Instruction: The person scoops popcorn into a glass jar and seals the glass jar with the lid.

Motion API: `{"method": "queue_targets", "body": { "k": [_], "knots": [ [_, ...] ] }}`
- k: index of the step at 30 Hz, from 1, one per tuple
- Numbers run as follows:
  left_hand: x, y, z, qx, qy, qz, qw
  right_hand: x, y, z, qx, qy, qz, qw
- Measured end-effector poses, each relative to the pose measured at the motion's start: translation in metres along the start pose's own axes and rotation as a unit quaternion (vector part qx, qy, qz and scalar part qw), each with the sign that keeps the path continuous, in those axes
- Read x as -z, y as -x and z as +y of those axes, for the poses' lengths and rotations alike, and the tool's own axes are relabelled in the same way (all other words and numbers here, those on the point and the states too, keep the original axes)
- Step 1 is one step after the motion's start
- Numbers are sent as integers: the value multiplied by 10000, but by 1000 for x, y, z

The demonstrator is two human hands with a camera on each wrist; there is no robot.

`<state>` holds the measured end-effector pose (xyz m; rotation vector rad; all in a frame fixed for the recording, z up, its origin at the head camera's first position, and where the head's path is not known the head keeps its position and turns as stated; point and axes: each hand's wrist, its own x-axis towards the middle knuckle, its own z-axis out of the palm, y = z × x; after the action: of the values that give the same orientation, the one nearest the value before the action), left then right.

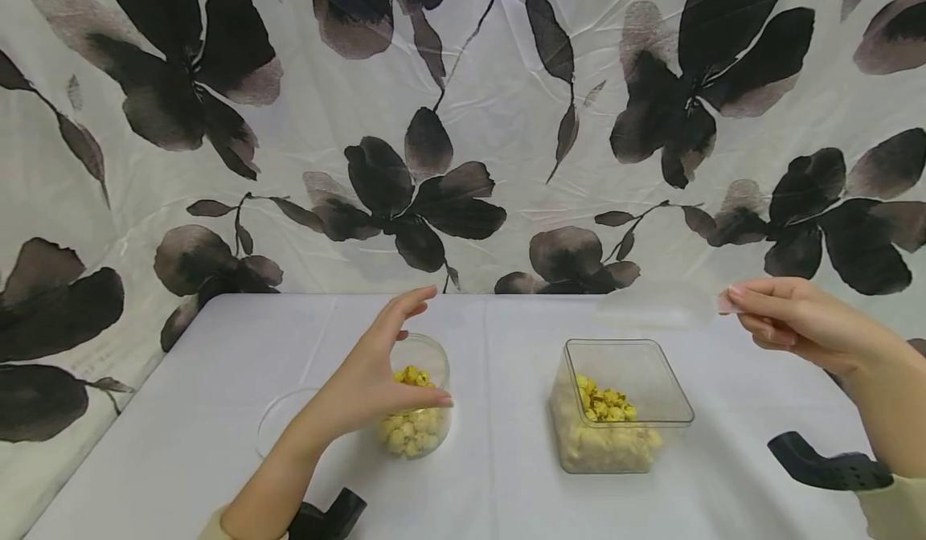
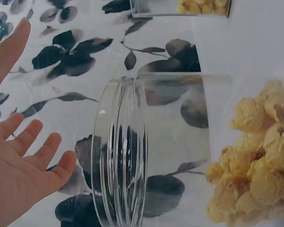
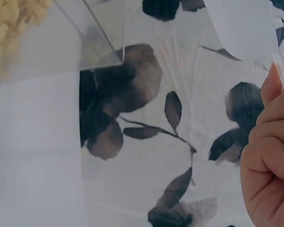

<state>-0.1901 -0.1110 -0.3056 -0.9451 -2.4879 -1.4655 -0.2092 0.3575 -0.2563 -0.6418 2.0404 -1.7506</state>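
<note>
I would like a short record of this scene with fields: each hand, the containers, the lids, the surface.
left hand: open, fingers spread around the round jar, thumb on its front
round jar: clear, no lid, holds popcorn
right hand: pinches the square lid by one edge, in the air
square lid: clear, lifted above and behind the square container
square container: clear, open, holds popcorn
round lid: clear, lies flat on the table left of the jar
table: white cloth
</note>
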Motion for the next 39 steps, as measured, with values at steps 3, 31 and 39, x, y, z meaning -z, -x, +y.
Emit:
{"method": "queue_targets", "body": {
  "k": [3, 31, 39],
  "knots": [
    [-5, -1, 1, 57, 57, -105, 9999, 2, 6, 1, -144, 417, 337, 9985],
    [-109, -17, 1, -18, 516, -1081, 9928, -36, -2, -23, -1010, 4350, 653, 8924],
    [-137, -26, -6, 724, 1287, -943, 9845, -68, -24, -23, -924, 5070, 386, 8561]
  ]
}}
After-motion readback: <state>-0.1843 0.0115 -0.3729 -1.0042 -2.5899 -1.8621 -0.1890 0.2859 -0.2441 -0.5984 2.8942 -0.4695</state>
